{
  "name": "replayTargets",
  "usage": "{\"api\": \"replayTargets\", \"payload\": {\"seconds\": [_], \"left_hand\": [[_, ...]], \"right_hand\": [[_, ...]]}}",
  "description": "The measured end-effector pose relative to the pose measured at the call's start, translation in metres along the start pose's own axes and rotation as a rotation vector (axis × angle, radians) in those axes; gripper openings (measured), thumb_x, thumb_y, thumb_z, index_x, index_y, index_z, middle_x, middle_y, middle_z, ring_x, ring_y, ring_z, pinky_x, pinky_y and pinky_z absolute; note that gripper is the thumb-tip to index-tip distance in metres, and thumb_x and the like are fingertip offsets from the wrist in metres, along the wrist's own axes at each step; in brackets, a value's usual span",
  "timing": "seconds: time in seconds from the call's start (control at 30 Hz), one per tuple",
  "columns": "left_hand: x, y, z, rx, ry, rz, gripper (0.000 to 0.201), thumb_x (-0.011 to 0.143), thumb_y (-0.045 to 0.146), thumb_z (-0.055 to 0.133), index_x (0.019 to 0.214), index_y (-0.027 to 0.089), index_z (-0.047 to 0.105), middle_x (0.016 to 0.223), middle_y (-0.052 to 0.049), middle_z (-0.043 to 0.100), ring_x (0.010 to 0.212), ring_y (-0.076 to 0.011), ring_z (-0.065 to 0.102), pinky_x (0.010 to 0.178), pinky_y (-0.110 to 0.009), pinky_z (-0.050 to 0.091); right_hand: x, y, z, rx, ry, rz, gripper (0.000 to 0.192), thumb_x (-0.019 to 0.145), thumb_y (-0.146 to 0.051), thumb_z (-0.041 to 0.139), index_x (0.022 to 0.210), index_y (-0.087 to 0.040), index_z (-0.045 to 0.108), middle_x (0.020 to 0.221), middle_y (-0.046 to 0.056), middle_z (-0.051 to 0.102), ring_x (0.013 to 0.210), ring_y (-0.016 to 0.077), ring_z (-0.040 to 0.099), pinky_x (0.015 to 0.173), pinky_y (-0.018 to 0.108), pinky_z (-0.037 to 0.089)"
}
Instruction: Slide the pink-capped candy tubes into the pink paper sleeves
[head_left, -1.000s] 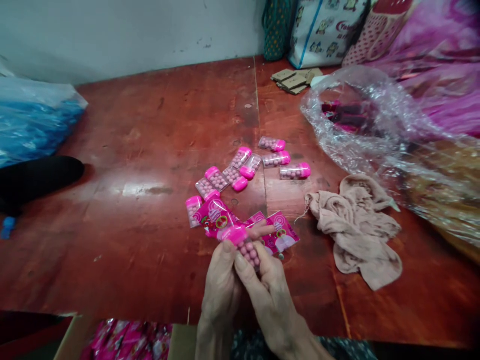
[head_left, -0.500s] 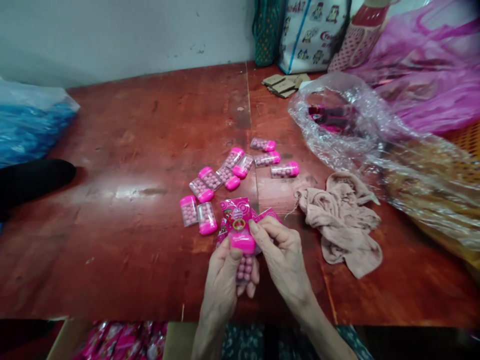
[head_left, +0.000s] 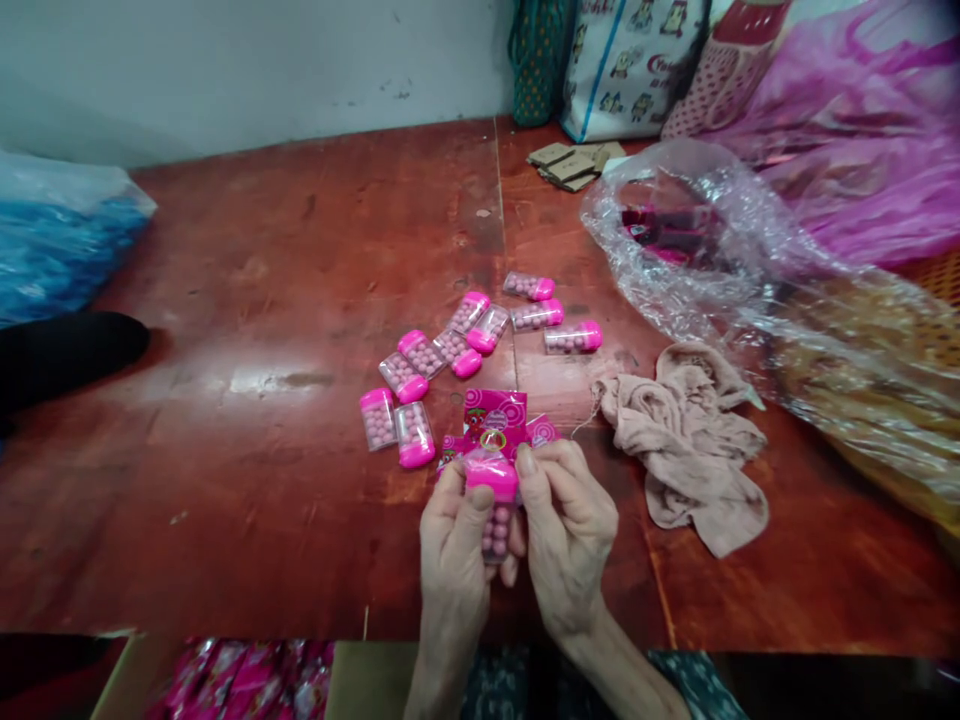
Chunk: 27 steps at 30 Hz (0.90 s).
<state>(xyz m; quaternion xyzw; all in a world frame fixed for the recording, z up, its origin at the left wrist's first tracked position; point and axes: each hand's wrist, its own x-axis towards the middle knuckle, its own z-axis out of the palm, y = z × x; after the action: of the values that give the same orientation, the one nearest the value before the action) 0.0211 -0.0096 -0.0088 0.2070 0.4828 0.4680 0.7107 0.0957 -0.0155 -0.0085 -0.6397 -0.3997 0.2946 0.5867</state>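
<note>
Low over the table front, my left hand (head_left: pixel 454 535) is closed around a clear candy box (head_left: pixel 495 483) with a bright pink cap and round pink candies inside. Fingers and thumb of my right hand (head_left: pixel 574 530) pinch the edge of a pink printed packet (head_left: pixel 496 410) beside the cap. The packet stands up beyond the box, its red strawberry picture facing me; whether the cap is partly inside it I cannot tell. More printed packets (head_left: pixel 543 430) lie flat behind my hands. Several matching candy boxes (head_left: pixel 415 436) are scattered farther up the table.
A crumpled beige cloth (head_left: pixel 690 450) lies to the right, beside a large clear plastic bag (head_left: pixel 750 270). Brown cardboard pieces (head_left: pixel 574 165) rest at the back. A bag of blue items (head_left: pixel 60 250) and a black rounded object (head_left: pixel 75 355) are left. Below sits an open carton (head_left: pixel 367 680) near filled pink packets.
The printed packet has shifted right and stands straighter behind the cap. My right hand has moved slightly right and down, its fingers now pinching the packet's edge; both hands stay close together.
</note>
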Motion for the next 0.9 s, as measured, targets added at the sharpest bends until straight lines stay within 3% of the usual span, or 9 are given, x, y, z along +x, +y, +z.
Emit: {"api": "replayTargets", "payload": {"seconds": [0.13,0.23,0.37,0.53,0.6,0.73,0.9], "left_hand": [[0.004,0.005,-0.003,0.006,0.037,-0.009,0.025,0.076,0.039,0.060,0.069,0.016,0.055,0.037,0.004,0.051,0.025,-0.0051,0.038,0.023,-0.012,0.030],[0.008,0.011,-0.006,0.020,0.079,0.006,0.028,0.076,0.040,0.060,0.063,0.015,0.054,0.033,0.003,0.050,0.022,-0.0049,0.036,0.022,-0.012,0.028],[0.008,0.012,-0.007,0.067,0.048,0.003,0.028,0.079,0.041,0.054,0.066,0.016,0.054,0.033,0.002,0.050,0.022,-0.0062,0.036,0.022,-0.012,0.027],[0.005,0.005,-0.007,0.107,0.021,0.053,0.021,0.078,0.037,0.057,0.081,0.016,0.059,0.037,0.005,0.050,0.024,-0.0060,0.036,0.024,-0.013,0.029],[0.004,0.003,-0.007,0.141,0.057,0.078,0.021,0.076,0.036,0.061,0.081,0.017,0.059,0.039,0.006,0.050,0.027,-0.0055,0.037,0.026,-0.013,0.030],[0.002,0.000,-0.008,0.178,0.210,0.197,0.019,0.071,0.034,0.068,0.073,0.017,0.058,0.044,0.007,0.050,0.034,-0.0045,0.041,0.032,-0.012,0.033],[0.004,0.001,-0.005,0.117,0.253,0.215,0.020,0.075,0.038,0.063,0.079,0.018,0.061,0.064,0.002,0.062,0.056,-0.0107,0.058,0.053,-0.018,0.047]], "right_hand": [[-0.005,0.000,0.000,0.051,-0.067,0.014,0.036,0.089,-0.017,0.045,0.054,-0.018,0.050,0.063,-0.001,0.048,0.062,0.0128,0.045,0.065,0.028,0.038],[-0.008,0.003,0.003,0.208,-0.142,0.145,0.035,0.089,-0.022,0.045,0.056,-0.018,0.055,0.063,-0.001,0.050,0.062,0.0126,0.048,0.061,0.026,0.039],[0.000,0.007,0.004,0.359,-0.108,0.296,0.029,0.090,-0.031,0.045,0.069,-0.019,0.060,0.068,-0.001,0.052,0.067,0.0127,0.050,0.062,0.025,0.040],[0.008,0.002,0.003,0.292,-0.219,0.277,0.037,0.085,-0.034,0.054,0.052,-0.017,0.052,0.062,-0.002,0.047,0.059,0.0111,0.047,0.060,0.025,0.039],[0.004,0.000,0.005,0.241,-0.206,0.298,0.040,0.086,-0.033,0.052,0.050,-0.017,0.051,0.062,-0.002,0.047,0.058,0.0111,0.047,0.059,0.025,0.040],[-0.010,0.002,0.012,0.182,-0.147,0.292,0.025,0.087,-0.030,0.050,0.067,-0.018,0.058,0.067,-0.001,0.050,0.063,0.0125,0.051,0.057,0.024,0.042],[-0.013,0.007,0.016,0.133,-0.165,0.202,0.010,0.080,-0.026,0.059,0.087,-0.019,0.061,0.079,0.001,0.057,0.071,0.0148,0.055,0.063,0.026,0.047]]}}
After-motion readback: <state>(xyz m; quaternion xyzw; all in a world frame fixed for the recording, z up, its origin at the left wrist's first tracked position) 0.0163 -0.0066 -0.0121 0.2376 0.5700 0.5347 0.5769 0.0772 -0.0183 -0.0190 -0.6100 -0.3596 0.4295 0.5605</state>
